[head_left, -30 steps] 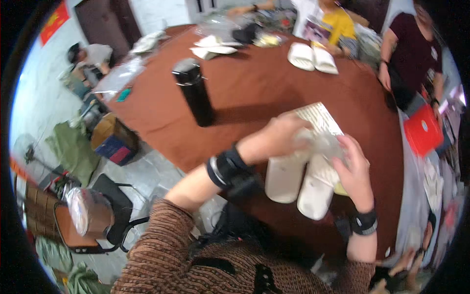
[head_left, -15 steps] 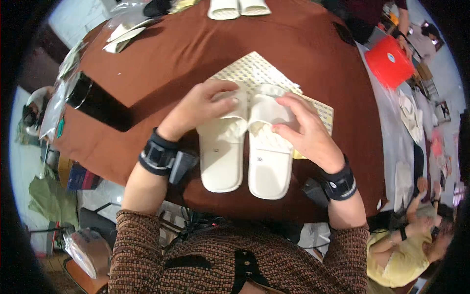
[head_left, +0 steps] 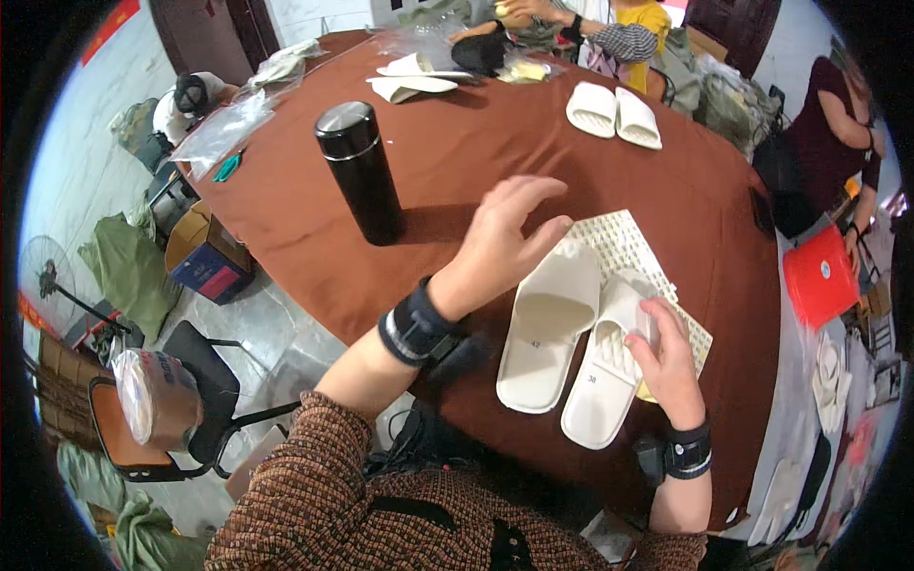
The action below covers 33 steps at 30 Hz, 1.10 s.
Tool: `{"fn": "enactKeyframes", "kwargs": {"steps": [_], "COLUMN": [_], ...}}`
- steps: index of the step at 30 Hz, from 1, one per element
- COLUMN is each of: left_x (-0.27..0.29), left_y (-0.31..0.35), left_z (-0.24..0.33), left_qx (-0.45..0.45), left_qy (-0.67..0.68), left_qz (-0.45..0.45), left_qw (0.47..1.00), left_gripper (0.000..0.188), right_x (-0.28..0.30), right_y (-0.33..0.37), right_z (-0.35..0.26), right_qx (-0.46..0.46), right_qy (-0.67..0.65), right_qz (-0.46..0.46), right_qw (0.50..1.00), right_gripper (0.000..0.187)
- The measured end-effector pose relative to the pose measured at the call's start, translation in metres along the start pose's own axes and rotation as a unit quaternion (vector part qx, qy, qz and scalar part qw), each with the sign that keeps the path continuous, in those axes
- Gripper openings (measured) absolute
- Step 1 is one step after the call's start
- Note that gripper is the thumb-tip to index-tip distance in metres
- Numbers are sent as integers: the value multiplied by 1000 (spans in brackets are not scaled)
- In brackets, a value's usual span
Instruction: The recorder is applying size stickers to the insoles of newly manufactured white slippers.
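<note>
Two off-white slippers lie side by side before me, the left slipper [head_left: 539,366] and the right slipper [head_left: 600,400], open heels toward me. Above the left one's strap, to its upper left, my left hand [head_left: 500,246] is open, fingers stretched and thumb apart, holding nothing. At the right edge of the other slipper's strap is my right hand [head_left: 674,369], with thumb and fingers apart; whether it touches the strap I cannot tell. Pale yellowish sheets with rows of small marks [head_left: 624,243] lie partly under the slippers. Both wrists wear black bands.
Left on the brown-covered table stands a black flask [head_left: 360,176]. Another white slipper pair [head_left: 614,116] lies at the far side, with more slippers [head_left: 414,86] and clear plastic bags [head_left: 224,133] at far left. To the right, a person's hand is at a red bucket [head_left: 821,276].
The view has swung left, so everything sits further right in it. My left hand has lifted away from the left slipper's strap. My right hand remains beside the right slipper.
</note>
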State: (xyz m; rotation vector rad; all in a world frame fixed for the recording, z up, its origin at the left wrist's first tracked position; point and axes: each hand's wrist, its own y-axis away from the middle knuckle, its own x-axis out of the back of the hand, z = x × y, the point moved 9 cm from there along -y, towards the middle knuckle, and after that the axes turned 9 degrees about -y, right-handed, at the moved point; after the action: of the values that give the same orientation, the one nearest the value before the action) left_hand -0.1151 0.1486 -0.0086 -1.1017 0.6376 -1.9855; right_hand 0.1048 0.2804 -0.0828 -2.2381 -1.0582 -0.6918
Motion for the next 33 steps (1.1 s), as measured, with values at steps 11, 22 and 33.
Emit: {"fn": "enactKeyframes", "kwargs": {"steps": [11,22,33], "left_x": [179,155,139], "left_y": [7,28,36], "left_z": [-77,-128,-81], "left_qx": [107,210,194], "left_qy": [-244,-78,-5], "left_qz": [233,204,192], "left_qw": [935,953,962], "left_gripper": [74,80,75], "right_x": [-2,-3,-3], "right_y": [1,0,1], "right_z": [4,3,2], "right_qx": [25,23,31], "right_qy": [17,27,42], "right_qz": [10,-4,-14], "right_qw": [999,999,999], "right_gripper": [45,45,44]}}
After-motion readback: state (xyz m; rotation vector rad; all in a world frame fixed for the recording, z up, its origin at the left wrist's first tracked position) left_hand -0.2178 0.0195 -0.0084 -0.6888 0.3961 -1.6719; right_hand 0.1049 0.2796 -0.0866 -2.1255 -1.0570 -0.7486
